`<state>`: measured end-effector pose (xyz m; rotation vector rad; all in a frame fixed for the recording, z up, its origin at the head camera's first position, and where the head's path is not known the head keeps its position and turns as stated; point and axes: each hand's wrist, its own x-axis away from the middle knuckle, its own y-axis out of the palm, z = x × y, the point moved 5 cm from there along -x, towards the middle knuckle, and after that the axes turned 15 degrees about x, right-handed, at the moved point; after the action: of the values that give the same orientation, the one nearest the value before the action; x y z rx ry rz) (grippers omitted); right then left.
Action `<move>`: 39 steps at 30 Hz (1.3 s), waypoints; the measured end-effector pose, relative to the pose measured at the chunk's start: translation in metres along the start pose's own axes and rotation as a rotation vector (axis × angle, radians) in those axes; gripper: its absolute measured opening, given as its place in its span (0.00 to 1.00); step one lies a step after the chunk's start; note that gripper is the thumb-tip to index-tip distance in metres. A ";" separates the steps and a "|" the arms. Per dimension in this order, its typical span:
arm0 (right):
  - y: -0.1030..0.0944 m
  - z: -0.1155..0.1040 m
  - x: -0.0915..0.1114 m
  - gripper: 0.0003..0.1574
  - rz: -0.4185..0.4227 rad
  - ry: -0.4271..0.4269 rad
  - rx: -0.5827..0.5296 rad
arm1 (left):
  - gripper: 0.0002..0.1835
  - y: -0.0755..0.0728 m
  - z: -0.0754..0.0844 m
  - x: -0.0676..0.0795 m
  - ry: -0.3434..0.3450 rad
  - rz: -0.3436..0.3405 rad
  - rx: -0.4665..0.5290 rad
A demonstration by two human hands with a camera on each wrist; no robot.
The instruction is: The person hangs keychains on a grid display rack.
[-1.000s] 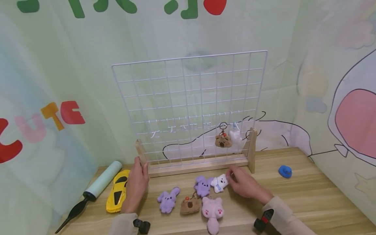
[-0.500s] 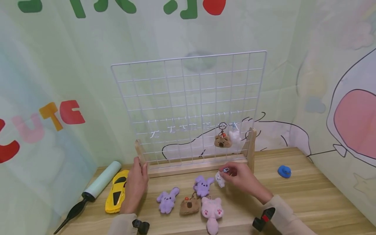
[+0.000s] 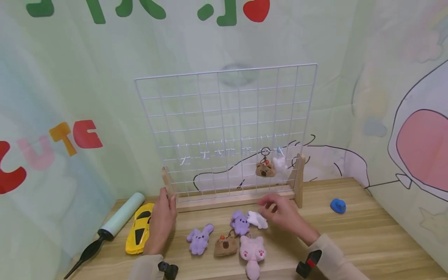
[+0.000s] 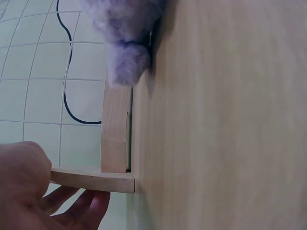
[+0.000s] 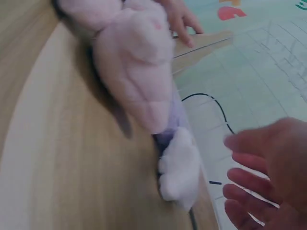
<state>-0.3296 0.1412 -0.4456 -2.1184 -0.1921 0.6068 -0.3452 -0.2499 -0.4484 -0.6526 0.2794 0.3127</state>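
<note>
My left hand (image 3: pixel 163 212) grips the left wooden upright of the wire grid rack (image 3: pixel 224 204); in the left wrist view the thumb lies on one side of the upright (image 4: pixel 96 181) and the fingers on the other. My right hand (image 3: pixel 285 214) hovers beside a small white plush (image 3: pixel 257 219), fingers loosely bent and holding nothing. In the right wrist view the white plush (image 5: pixel 180 172) lies apart from the fingertips, no face showing. It rests against a purple bunny plush (image 3: pixel 240 223). A pink plush (image 3: pixel 252 249) lies just in front.
A brown plush keychain (image 3: pixel 265 169) and a white plush (image 3: pixel 280 163) hang from the grid's right side, with bare white hooks to the left. Another purple bunny (image 3: pixel 199 240), a brown plush (image 3: pixel 225 245), a yellow toy car (image 3: pixel 140 229), a pump (image 3: pixel 120 216) and a small blue hat (image 3: pixel 338 205) lie around.
My right hand lifted the white plush upright by its clip end, then let it go; it now lies turned over beside the purple bunny. The left hand keeps its grip on the upright.
</note>
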 end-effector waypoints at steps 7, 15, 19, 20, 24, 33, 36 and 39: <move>0.023 -0.008 0.011 0.30 -0.108 -0.181 0.133 | 0.21 0.003 -0.001 -0.001 -0.014 -0.005 0.010; 0.022 -0.003 0.016 0.23 -0.150 -0.085 0.228 | 0.22 0.004 0.002 -0.001 -0.012 -0.010 0.001; 0.021 -0.003 0.016 0.17 -0.146 -0.060 0.241 | 0.22 0.003 0.001 -0.001 -0.023 -0.012 0.000; 0.021 -0.003 0.016 0.16 -0.143 -0.057 0.245 | 0.22 0.003 0.000 -0.001 -0.028 -0.012 -0.001; 0.023 -0.002 0.016 0.13 -0.127 -0.043 0.273 | 0.22 0.002 -0.002 0.000 -0.027 -0.007 -0.006; 0.017 -0.003 0.014 0.19 -0.131 0.121 0.280 | 0.22 -0.001 0.000 0.001 -0.019 -0.006 -0.010; 0.012 -0.003 0.014 0.20 -0.139 0.158 0.283 | 0.22 -0.001 0.000 0.000 -0.022 -0.007 -0.008; 0.009 -0.002 0.014 0.18 -0.138 0.155 0.291 | 0.22 -0.001 -0.001 0.000 -0.026 -0.008 -0.002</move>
<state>-0.3168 0.1397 -0.4568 -1.8432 -0.1521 0.3634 -0.3450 -0.2510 -0.4490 -0.6511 0.2515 0.3137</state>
